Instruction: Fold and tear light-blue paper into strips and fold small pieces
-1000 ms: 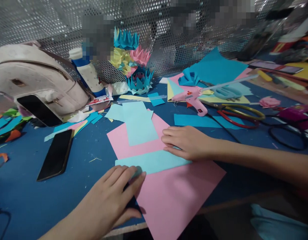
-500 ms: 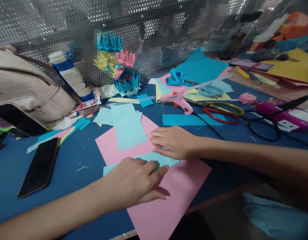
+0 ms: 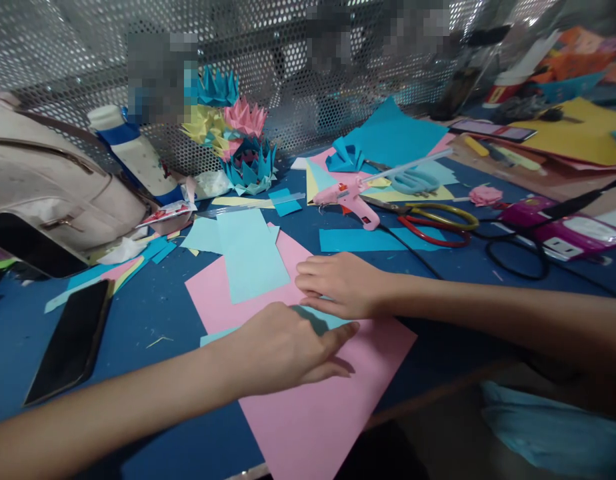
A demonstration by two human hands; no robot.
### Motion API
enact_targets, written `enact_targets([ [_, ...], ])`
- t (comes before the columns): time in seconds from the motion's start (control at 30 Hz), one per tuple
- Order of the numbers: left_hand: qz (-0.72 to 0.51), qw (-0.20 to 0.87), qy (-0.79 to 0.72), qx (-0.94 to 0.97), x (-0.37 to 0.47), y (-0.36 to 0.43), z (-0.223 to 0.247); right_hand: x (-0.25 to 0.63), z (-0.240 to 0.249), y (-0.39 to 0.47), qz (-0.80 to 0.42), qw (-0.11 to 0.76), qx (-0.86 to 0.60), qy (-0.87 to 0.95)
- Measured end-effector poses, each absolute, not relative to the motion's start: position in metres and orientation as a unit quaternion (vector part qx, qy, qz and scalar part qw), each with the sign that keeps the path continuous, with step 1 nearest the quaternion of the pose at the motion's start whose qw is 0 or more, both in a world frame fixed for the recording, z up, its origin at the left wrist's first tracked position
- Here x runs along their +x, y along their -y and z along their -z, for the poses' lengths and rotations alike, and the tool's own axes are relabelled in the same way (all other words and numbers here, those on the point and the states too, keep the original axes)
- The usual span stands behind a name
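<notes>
A strip of light blue paper (image 3: pixel 328 321) lies across a larger pink sheet (image 3: pixel 303 427), mostly covered by my hands. My left hand (image 3: pixel 283 350) rests over the strip, its index finger stretched along the strip's near edge and its thumb apart on the pink sheet. From the right, my right hand (image 3: pixel 341 285) pins the strip's right part down with bent fingers held together and the thumb on the paper. Beyond them, a pale blue rectangle of paper (image 3: pixel 251 257) overlaps the pink sheet's far corner.
Behind my right hand are a pink glue gun (image 3: pixel 353 200), scissors with red and yellow handles (image 3: pixel 438 223) and a dark blue paper strip (image 3: pixel 348 240). Folded paper flowers (image 3: pixel 248 163) stand by the perforated screen. A black phone (image 3: pixel 71 343) and a backpack (image 3: pixel 43 180) are at left.
My left hand has slid rightward along the strip's near edge, its index finger now straighter. My right hand stays on the strip. The whole view has shifted slightly.
</notes>
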State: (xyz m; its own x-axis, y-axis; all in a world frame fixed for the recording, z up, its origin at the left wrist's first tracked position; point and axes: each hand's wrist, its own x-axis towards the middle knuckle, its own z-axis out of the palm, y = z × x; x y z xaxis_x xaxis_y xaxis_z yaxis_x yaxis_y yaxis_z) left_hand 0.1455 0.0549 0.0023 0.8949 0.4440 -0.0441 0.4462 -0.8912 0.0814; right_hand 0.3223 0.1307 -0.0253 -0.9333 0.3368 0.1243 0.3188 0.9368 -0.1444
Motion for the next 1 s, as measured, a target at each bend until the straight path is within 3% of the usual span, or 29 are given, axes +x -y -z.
enact_targets([
  [0.2, 0.024, 0.043, -0.241, 0.969, 0.144, -0.050, -0.004, 0.323, 0.017, -0.130, -0.102, 0.060, -0.179, 0.977],
  [0.43, -0.058, 0.295, -0.341, 0.891, 0.106, -0.053, -0.017, 0.335, -0.012, -0.130, -0.191, -0.009, -0.243, 0.951],
  [0.53, -0.135, 0.283, -0.427, 0.848, 0.093, -0.057, -0.017, 0.335, -0.018, -0.130, -0.212, -0.015, -0.268, 0.940],
  [0.63, -0.188, 0.296, -0.455, 0.819, 0.090, -0.065, -0.012, 0.329, -0.019, -0.130, -0.258, 0.023, -0.278, 0.925],
  [0.83, -0.226, 0.486, -0.447, 0.716, 0.099, -0.085, -0.006, 0.319, -0.023, -0.132, -0.389, 0.148, -0.307, 0.856],
  [1.0, -0.375, 0.600, -0.454, 0.542, 0.100, -0.083, -0.012, 0.319, -0.025, -0.136, -0.556, 0.208, -0.285, 0.753],
])
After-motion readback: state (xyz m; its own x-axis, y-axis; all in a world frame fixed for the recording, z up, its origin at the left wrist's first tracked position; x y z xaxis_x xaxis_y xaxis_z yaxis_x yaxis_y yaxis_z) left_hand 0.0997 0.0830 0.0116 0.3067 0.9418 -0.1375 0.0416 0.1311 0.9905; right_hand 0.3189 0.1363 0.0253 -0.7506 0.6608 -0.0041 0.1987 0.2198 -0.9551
